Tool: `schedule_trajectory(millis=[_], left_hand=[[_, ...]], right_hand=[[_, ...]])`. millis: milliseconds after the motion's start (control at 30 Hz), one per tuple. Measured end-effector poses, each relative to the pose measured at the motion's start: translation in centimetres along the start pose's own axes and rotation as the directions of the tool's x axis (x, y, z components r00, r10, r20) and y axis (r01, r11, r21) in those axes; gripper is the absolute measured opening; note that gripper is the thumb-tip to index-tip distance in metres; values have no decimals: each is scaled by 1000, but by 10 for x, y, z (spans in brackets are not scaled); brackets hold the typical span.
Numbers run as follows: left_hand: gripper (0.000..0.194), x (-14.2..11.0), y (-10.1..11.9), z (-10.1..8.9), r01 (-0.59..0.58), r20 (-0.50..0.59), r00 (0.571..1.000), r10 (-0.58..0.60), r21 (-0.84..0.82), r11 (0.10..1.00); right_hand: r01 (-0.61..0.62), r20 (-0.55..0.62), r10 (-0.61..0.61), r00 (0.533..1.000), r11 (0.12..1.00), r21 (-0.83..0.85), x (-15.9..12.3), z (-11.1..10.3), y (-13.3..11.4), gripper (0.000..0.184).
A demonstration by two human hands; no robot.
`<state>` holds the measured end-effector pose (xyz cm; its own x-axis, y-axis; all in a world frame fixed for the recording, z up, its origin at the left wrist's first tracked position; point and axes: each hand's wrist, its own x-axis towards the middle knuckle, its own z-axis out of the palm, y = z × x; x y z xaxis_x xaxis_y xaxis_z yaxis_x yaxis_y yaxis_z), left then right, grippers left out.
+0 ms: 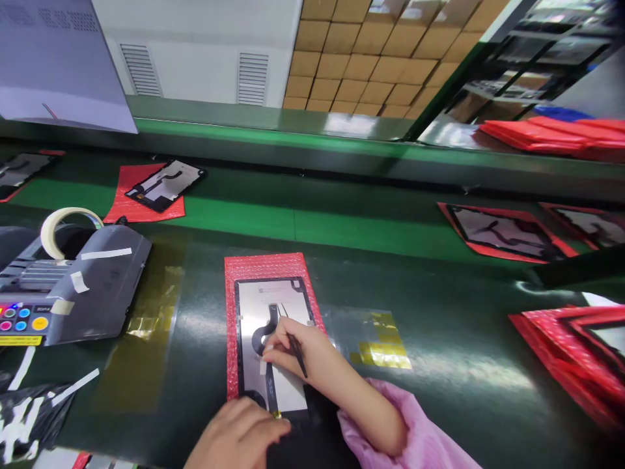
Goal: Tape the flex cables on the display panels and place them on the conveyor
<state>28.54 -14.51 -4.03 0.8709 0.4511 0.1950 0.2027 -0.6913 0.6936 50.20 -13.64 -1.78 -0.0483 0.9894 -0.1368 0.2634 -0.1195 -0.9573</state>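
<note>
A display panel lies back side up on a red bubble-wrap sheet in front of me. My right hand is closed around thin dark tweezers and rests on the panel's black flex cable, its fingertips pinching at a small strip of tape there. My left hand presses on the panel's near edge with the fingers curled; whether it holds anything is hidden. A pink sleeve covers my right forearm.
A grey tape dispenser with a tape roll and coloured buttons stands at the left. More panels on red sheets lie on the green conveyor. A stack of red sheets sits at the right. Yellow tape marks are stuck on the table.
</note>
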Motion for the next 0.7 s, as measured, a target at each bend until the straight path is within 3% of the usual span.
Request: schedule_trajectory(millis=[67, 200, 367, 533, 600, 700], left_hand=[[41, 5, 0, -17, 25, -119, 993, 0, 210, 977], [47, 14, -2, -32, 95, -189, 982, -9, 449, 889], [56, 19, -6, -26, 144, -240, 971, -10, 545, 826], [56, 21, -9, -19, 151, -248, 969, -18, 531, 834], [56, 19, -12, -15, 152, -253, 967, -16, 529, 835], [55, 13, -15, -8, 192, -305, 952, -27, 527, 828]], right_hand=[[-9, 30, 11, 999, 997, -71, 11, 2, 3, 39], [-34, 37, 41, 998, 982, -183, 21, 1, 1, 35], [-56, 31, 64, 997, 977, -204, 25, 2, -4, 39], [-67, 14, 70, 997, 980, -189, 30, 10, 0, 41], [-69, -57, 57, 997, 967, -245, 36, 9, 4, 39], [-108, -296, -15, 955, 914, -392, 42, -4, 10, 29]])
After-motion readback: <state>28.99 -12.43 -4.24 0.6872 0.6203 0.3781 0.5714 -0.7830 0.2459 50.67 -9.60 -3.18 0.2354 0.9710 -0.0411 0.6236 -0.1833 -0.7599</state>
